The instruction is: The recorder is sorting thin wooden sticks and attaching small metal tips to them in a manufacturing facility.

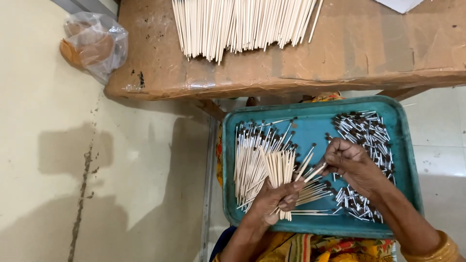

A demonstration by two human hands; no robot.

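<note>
The left hand [275,198] grips a fanned bundle of thin pale wooden sticks [280,167], while the right hand [350,162] pinches a single stick [315,171] at its 9 o'clock. Both work over a teal plastic tray [315,125] — capped sticks [252,157] lie at its 9 o'clock, small metal caps [366,131] heaped at 3 o'clock. A brown cardboard-covered table [340,53] at 12 o'clock carries more bare sticks [242,24].

— What can't you make out?
— The pale wooden stick pile [242,24] on the brown cardboard-covered surface [340,58] runs past the top edge.
— Anything else?
— The crumpled clear plastic bag's [94,43] contents blur.
</note>
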